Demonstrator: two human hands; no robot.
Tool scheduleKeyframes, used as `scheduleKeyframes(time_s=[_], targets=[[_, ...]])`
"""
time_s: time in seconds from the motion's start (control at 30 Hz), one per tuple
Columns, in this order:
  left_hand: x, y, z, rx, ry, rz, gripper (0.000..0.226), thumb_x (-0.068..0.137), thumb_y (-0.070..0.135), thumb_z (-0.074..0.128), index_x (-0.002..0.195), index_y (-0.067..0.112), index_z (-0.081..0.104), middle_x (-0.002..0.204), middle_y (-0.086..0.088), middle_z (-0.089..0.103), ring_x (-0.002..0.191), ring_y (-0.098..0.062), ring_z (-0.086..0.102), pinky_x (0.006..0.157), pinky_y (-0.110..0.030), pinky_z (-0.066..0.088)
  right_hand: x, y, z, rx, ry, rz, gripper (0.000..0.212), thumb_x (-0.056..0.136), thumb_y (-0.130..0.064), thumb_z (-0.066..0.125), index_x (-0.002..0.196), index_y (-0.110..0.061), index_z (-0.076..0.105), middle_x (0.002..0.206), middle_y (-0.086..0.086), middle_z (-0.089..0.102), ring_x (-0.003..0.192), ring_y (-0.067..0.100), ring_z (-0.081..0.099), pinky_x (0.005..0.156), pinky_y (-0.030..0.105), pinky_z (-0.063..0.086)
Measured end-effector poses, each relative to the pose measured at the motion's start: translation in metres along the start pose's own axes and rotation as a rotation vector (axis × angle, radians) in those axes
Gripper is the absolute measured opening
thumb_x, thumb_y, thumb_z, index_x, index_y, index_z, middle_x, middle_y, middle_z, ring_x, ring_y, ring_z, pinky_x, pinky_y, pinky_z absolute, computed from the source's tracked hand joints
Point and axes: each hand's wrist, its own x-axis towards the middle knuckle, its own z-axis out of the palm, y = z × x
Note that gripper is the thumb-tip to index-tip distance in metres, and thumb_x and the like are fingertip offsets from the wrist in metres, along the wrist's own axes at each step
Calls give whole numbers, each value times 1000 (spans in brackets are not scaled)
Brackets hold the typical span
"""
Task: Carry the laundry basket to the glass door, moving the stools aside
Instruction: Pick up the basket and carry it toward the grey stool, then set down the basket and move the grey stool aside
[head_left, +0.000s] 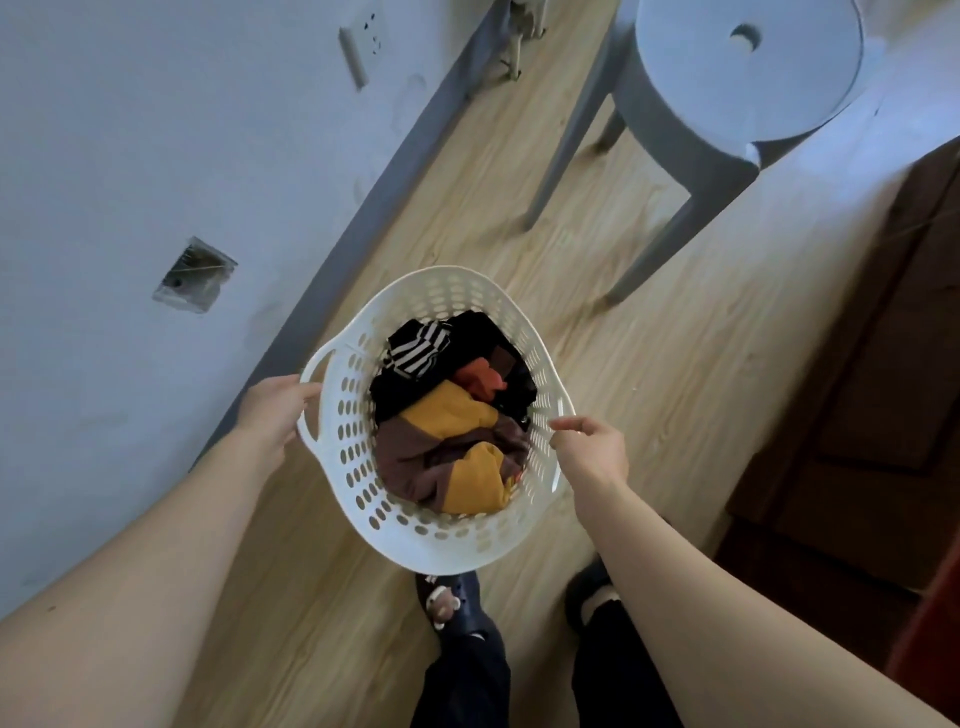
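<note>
White perforated laundry basket (415, 540) of clothes (447, 415), left hand (275, 410) grip on handle, right hand (589, 447) loose.

The supporting surface is a light wood-grain plank floor (649, 374). Resting directly on it: one grey stool (691, 109) with a round seat, its legs planted on the planks, and two dark slippers (457, 605) (worn on the person's feet). A grey baseboard (363, 208) borders the floor along the wall.
</note>
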Motion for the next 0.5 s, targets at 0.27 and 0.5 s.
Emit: scheduleKeyframes(time_s=[0.27,0.5], targets=[[-78,73,62,157,11,268,55,82,31,68,134,21,52,144,-3,49,121,-21,52,90,-33,39,3,-40,-71,-180,-110,-156,37,84,-11,46,116,-20,62,102,12,56,85,22,45,73,32,40],[-190,188,165,71,-132,434,50,83,32,68,130,21,56,141,-6,51,128,-21,48,92,-29,34,-3,-121,-192,-229,13,-358,37,85,-10,44,116,-20,63,124,9,53,108,28,56,86,35,49]])
